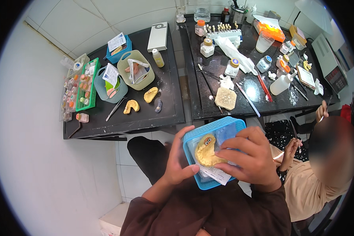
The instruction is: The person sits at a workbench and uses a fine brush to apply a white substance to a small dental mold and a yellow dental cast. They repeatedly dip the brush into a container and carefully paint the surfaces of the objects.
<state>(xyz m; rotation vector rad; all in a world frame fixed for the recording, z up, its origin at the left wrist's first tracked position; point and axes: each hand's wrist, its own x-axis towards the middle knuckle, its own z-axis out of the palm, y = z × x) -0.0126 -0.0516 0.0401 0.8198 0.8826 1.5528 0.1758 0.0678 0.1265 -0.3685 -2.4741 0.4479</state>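
A blue plastic basket (191, 141) is held over my lap. My left hand (177, 165) is closed around its left side, thumb near the front. My right hand (251, 155) reaches into the basket, fingers curled on a yellow dental cast (203, 154), which has a small reddish part with two grey rings on it. Under the cast lie a folded paper slip (216, 174) and translucent bluish plastic (225, 129); their full shape is hidden by the cast and my fingers.
Left black table (141, 120): baskets (124, 74), two casts (150, 94), tweezers, a green tray of jars. Right table (204, 110): jars, brushes, tissues, shade guide, honeycomb plate. A co-worker (303, 188) sits at my right, hands (291, 149) holding small tools. White wall at left.
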